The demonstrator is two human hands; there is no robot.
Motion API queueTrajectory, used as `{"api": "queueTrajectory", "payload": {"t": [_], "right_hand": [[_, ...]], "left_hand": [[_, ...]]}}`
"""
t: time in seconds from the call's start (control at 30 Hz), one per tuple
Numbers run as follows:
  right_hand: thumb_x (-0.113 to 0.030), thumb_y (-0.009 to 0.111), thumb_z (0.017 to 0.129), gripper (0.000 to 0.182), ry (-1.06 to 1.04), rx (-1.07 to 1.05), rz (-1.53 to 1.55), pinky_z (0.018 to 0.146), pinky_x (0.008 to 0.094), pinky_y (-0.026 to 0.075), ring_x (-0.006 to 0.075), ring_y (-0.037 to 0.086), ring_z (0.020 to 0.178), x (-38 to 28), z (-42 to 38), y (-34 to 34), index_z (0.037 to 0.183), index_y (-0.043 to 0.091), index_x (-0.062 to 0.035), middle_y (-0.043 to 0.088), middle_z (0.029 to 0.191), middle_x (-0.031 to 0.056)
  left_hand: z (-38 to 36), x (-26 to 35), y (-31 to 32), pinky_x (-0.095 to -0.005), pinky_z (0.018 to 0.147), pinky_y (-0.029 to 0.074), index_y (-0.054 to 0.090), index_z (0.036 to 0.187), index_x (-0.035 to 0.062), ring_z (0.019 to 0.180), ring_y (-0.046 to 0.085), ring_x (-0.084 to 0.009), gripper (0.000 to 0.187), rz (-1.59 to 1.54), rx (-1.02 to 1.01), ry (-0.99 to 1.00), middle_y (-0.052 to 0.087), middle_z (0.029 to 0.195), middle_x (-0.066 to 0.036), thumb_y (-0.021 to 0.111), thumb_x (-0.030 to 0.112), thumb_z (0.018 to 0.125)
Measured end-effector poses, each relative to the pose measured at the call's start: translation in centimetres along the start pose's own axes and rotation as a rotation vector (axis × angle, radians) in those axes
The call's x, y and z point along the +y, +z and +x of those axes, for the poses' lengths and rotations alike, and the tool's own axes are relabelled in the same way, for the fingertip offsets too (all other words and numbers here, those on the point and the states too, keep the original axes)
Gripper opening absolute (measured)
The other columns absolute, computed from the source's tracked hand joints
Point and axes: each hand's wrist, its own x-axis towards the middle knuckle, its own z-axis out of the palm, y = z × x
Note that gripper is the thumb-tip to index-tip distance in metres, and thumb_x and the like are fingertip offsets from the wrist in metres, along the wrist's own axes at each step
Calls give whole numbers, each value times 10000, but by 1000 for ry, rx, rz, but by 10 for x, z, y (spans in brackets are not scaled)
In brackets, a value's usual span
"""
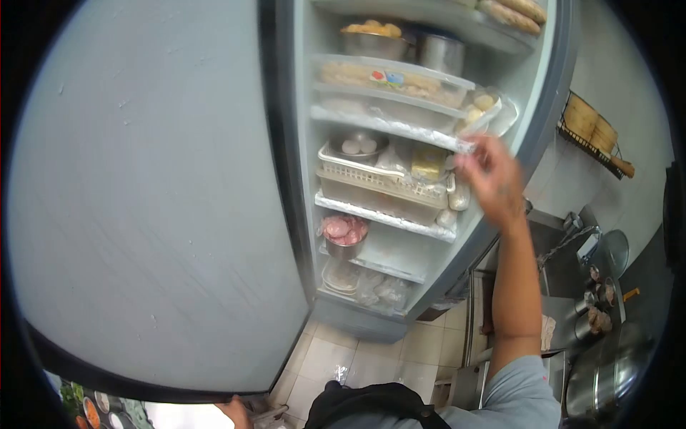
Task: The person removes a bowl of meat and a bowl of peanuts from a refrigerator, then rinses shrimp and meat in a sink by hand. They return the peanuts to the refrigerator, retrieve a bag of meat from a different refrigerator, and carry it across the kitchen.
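Observation:
The refrigerator stands open, its wide grey door (150, 193) on the left. At the door's lower edge my left hand (234, 412) shows only in part, its fingers at the edge. My right hand (488, 168) is raised at the right end of a shelf (386, 127), fingers bent near the shelf's front edge; blur hides whether they hold anything. Just above that shelf sits a clear lidded tub (393, 82). Below it are a white basket (379, 175), a bowl with eggs (357, 145) and a yellow pack (427, 161). Lower down, a metal pot holds pink meat (344, 230).
A black wire rack with bread (589, 125) hangs on the right wall. Metal pots (607, 372) and a counter stand at the lower right. Light floor tiles (325, 357) lie below the refrigerator. Food containers (93, 411) are at the lower left.

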Motion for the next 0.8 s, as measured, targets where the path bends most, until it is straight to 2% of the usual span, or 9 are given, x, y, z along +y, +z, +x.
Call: {"api": "queueTrajectory", "payload": {"t": [0.03, 0.23, 0.37, 0.47, 0.6, 0.63, 0.7, 0.77, 0.8], "right_hand": [[-123, 689, 797, 307, -177, -35, 53, 666, 298, 489, 176, 596, 763, 25, -34, 7, 1087, 606, -64, 596, 992, 89], [-187, 707, 799, 251, 361, -458, 259, 651, 294, 477, 170, 566, 728, 121, -234, 44, 988, 633, -38, 587, 947, 102], [-245, 709, 812, 349, 409, -629, 409, 688, 306, 483, 175, 566, 740, 136, -329, 51, 1067, 603, -32, 565, 971, 103], [-288, 699, 827, 491, 567, -653, 496, 728, 326, 491, 195, 575, 805, 120, -372, 56, 1190, 510, -17, 512, 1070, 139], [-383, 639, 872, 679, 627, -685, 775, 884, 375, 464, 263, 533, 1034, 76, -403, 63, 1346, 325, -13, 401, 1244, 195], [-403, 615, 887, 698, 675, -720, 901, 940, 387, 438, 279, 506, 1121, 65, -401, 59, 1368, 293, -11, 366, 1316, 204], [-501, 478, 936, 703, 622, -697, 961, 980, 397, 415, 300, 464, 1197, 53, -402, 61, 1396, 241, -25, 322, 1376, 211], [-519, 426, 950, 683, 681, -555, 1054, 969, 386, 418, 290, 459, 1200, 54, -409, 72, 1391, 253, -27, 327, 1375, 202], [-508, 423, 956, 667, 783, -447, 1121, 960, 378, 420, 281, 458, 1199, 59, -413, 83, 1390, 255, -31, 337, 1369, 194]], "left_hand": [[8, -4, -2, -297, 836, 430, 392, 1260, -15, 951, 527, -235, 591, 37, 24, 184, 487, 1166, -124, 526, -124, 694], [19, -5, -9, -286, 857, 420, 415, 1213, -1, 965, 515, -206, 581, 112, -63, 176, 511, 1121, -114, 621, -50, 672], [-39, 16, -26, -342, 1017, 340, 366, 1265, -40, 1099, 490, -265, 652, 369, -300, 332, 483, 1204, -158, 553, -99, 644], [-90, 9, -41, -367, 1015, 355, 457, 1220, -47, 1109, 521, -266, 576, 479, -389, 244, 555, 1180, -193, 557, -20, 653], [-159, 41, -29, -343, 890, 441, 515, 1144, -62, 1003, 574, -238, 411, 694, -827, 165, 609, 1060, -138, 531, -21, 736], [-142, -7, -35, -333, 804, 482, 561, 1094, -44, 922, 607, -231, 326, 565, -836, 113, 634, 1012, -128, 516, -26, 771], [-152, 5, -2, -352, 703, 506, 614, 980, -39, 844, 636, -244, 217, 785, -1189, 243, 637, 1024, -141, 499, -51, 797], [-174, 40, 57, -352, 997, 383, 615, 1104, 20, 1092, 563, -285, 311, 1636, -1625, 518, 629, 1109, -155, 579, 115, 810], [-193, 49, 87, -348, 975, 400, 616, 1107, 22, 1076, 570, -284, 325, 1270, -1721, 421, 631, 1111, -152, 575, 118, 799]]}}
